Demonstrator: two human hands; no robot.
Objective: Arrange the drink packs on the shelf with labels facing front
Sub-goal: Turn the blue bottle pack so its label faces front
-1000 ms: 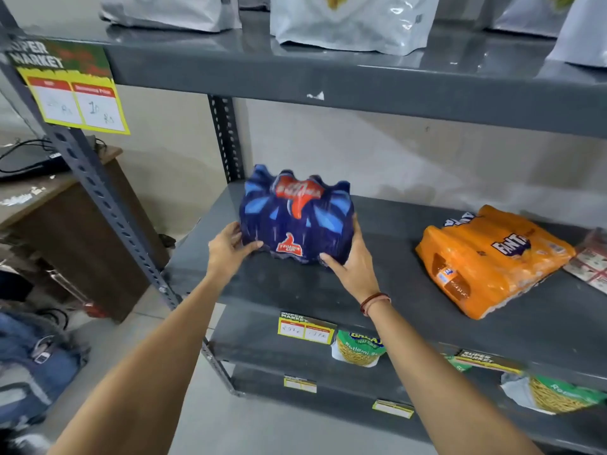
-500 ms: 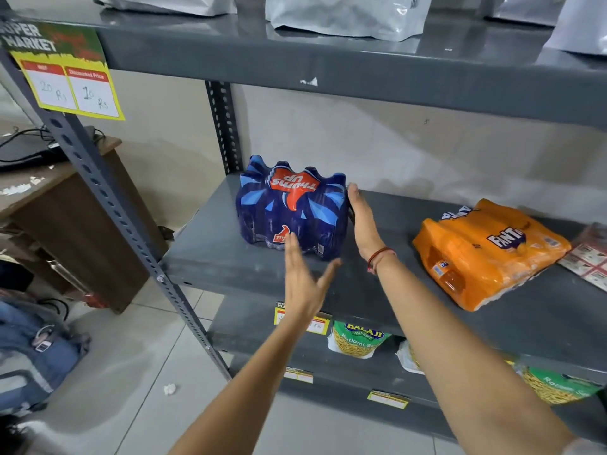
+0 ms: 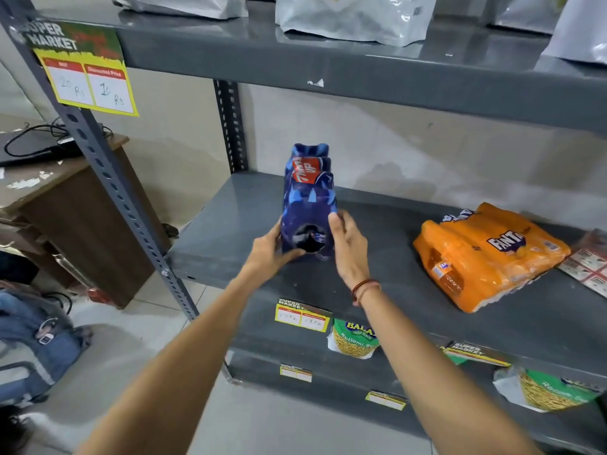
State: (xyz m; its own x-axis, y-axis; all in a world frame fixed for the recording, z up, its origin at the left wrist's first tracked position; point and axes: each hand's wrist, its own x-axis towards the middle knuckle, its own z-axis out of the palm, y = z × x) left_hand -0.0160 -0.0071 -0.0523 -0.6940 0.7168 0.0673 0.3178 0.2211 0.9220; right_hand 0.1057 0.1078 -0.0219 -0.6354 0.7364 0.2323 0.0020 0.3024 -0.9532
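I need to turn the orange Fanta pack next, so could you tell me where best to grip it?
Grip the orange Fanta pack by its two long sides, coming from the front and above. It lies flat and skewed on the shelf, short end toward you, both long sides seemingly free, though boxes sit close to its far right corner.

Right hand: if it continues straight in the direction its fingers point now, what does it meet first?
The right hand already touches the blue drink pack, its fingers pointing toward the shelf's back. Going on, it would probably slide along the pack's side to the back wall; depth is unclear.
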